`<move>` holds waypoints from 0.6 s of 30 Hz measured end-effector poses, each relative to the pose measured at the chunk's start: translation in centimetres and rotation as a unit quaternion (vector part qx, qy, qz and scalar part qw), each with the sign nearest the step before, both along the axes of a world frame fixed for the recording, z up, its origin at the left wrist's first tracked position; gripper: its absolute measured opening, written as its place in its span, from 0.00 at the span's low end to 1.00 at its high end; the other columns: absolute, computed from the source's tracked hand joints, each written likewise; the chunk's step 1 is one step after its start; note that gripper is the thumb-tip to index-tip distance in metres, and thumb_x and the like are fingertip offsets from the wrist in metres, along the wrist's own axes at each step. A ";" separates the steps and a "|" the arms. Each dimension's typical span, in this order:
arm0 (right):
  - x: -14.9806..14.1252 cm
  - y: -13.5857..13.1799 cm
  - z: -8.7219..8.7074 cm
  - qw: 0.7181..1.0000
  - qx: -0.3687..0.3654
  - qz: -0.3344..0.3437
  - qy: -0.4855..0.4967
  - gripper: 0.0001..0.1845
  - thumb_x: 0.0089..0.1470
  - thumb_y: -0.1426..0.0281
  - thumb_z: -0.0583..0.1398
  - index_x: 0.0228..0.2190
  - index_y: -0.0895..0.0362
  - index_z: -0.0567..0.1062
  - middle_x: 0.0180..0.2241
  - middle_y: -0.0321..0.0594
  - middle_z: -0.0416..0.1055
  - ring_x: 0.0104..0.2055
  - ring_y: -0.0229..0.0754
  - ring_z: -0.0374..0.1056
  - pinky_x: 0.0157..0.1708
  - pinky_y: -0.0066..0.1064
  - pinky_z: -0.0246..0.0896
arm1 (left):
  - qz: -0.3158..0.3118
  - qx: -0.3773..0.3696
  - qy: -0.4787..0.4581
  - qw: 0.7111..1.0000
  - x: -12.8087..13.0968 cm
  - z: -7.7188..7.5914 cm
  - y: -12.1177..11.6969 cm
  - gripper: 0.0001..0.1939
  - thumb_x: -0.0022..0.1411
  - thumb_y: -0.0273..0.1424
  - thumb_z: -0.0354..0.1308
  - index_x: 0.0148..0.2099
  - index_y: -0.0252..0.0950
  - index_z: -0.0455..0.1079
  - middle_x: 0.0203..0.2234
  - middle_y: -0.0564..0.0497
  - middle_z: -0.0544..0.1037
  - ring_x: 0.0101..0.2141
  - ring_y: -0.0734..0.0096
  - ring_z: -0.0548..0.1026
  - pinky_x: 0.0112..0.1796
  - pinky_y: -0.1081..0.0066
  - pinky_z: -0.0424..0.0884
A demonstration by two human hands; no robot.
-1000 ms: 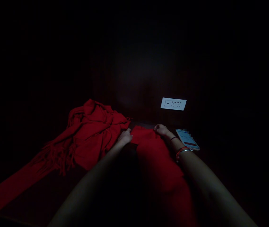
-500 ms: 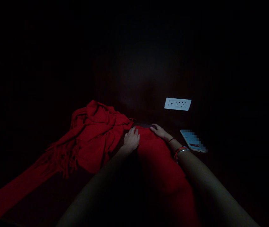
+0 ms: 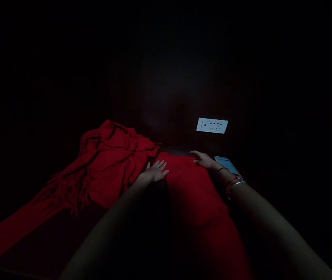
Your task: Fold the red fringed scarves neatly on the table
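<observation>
A long strip of red cloth (image 3: 195, 198) runs from the far side of a dark surface towards me. On its far left edge lies my left hand (image 3: 156, 171), its fingers spread and a ring on one of them. My right hand (image 3: 203, 159) rests at the far right corner of the strip with the forefinger stretched out; its other fingers show only in part. Left of my left hand is a crumpled red scarf (image 3: 110, 155) with a fringe (image 3: 69, 194). Bracelets circle my right wrist.
A white socket panel (image 3: 212, 125) sits on the dark upright wall beyond. Beside my right wrist lies a phone (image 3: 227, 164), partly hidden by the arm. A flat red band (image 3: 16, 229) stretches to the lower left. Most of the surroundings are too dark to make out.
My left hand has slid a little left and nearer, with its fingers now spread wider. The right hand has shifted right, its forefinger extended. The whole view has moved slightly.
</observation>
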State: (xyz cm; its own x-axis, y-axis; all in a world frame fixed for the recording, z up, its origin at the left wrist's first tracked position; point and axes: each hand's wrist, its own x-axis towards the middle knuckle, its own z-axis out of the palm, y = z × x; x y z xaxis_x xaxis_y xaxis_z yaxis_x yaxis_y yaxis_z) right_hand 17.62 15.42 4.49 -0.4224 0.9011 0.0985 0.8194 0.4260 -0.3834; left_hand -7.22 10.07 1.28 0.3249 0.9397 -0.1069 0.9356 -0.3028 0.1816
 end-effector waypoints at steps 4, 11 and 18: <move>-1.4 -0.5 -0.6 0.991 0.039 -0.022 -0.126 0.26 0.47 0.75 0.52 0.50 0.63 0.59 0.48 0.50 0.59 0.48 0.43 0.57 0.45 0.29 0.51 | 0.016 0.010 -0.007 1.000 -0.1 -0.3 0.1 0.27 0.59 0.43 0.36 0.59 0.40 0.42 0.58 0.49 0.38 0.56 0.61 0.37 0.49 0.47 0.33; -4.2 -6.6 0.4 0.991 0.065 -0.004 -0.114 0.31 0.51 0.54 0.44 0.55 0.53 0.49 0.56 0.46 0.45 0.56 0.50 0.42 0.49 0.45 0.43 | -0.007 0.084 -0.044 0.995 -0.1 0.9 2.2 0.26 0.61 0.41 0.33 0.59 0.37 0.42 0.58 0.49 0.39 0.56 0.64 0.37 0.52 0.55 0.39; -3.0 -11.3 -2.5 0.982 -0.001 0.059 -0.177 0.29 0.52 0.52 0.37 0.55 0.46 0.44 0.58 0.39 0.39 0.58 0.52 0.31 0.52 0.51 0.32 | -0.016 0.018 -0.042 0.999 0.5 -0.3 5.8 0.27 0.58 0.44 0.38 0.58 0.42 0.45 0.57 0.50 0.43 0.56 0.63 0.41 0.51 0.56 0.41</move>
State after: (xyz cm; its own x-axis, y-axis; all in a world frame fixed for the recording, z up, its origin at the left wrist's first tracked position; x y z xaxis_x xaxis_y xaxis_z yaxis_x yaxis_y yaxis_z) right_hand 14.62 4.15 1.99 -0.5312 0.8439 -0.0748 0.8467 0.5255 -0.0840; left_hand -6.71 15.85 0.94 0.3621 0.9311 -0.0435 0.9068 -0.3411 0.2478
